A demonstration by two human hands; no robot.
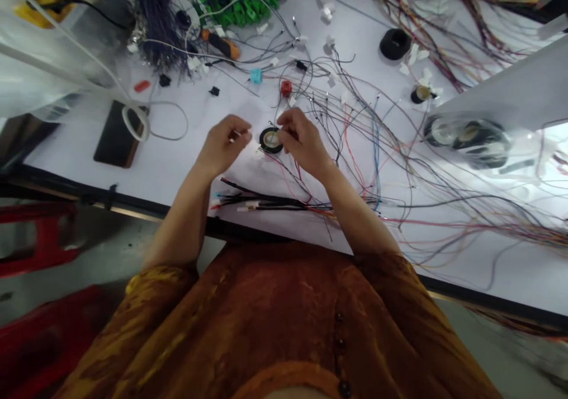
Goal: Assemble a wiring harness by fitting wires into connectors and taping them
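Note:
My left hand (225, 143) hovers over the white table, left of a black tape roll (265, 147). Its fingers are curled, with a gap between thumb and forefinger and nothing visible between them. On the roll's other side, my right hand (304, 140) is closed in a pinch at the roll's right edge. A thin wire with a small metal tip (271, 123) pokes out leftward from these fingers. Small white connectors (259, 151) lie by the roll's lower left. Nearer my body, a bundle of black-sleeved wires (270, 202) runs below both hands.
Loose wires (399, 144) spread across the right side. Behind my hands lie a red connector (286, 87), a blue connector (256, 76) and an orange-black tool (224, 45). Green connectors (244, 9) are heaped at the back. A dark phone-like slab (116, 135) lies left.

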